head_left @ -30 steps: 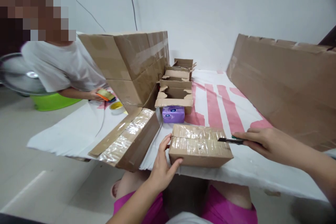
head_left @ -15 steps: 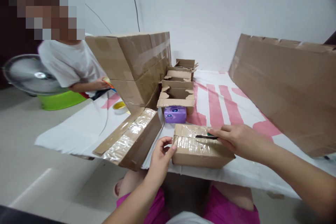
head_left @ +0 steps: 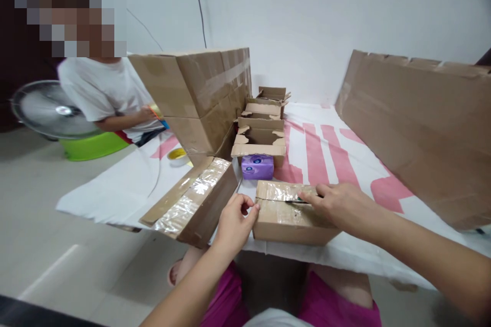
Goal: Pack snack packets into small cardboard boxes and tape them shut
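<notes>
One taped box point(head_left: 291, 220), contents hidden.

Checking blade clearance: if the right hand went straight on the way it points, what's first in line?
Most likely the left hand, at the left end of the cardboard box, roughly in line beyond the knife in the right hand. Depth is unclear; it might pass just above.

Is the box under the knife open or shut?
The box is shut: its flaps lie flat under shiny tape. The right hand holds the knife where they meet; whether the tape is cut, I cannot tell.
</notes>
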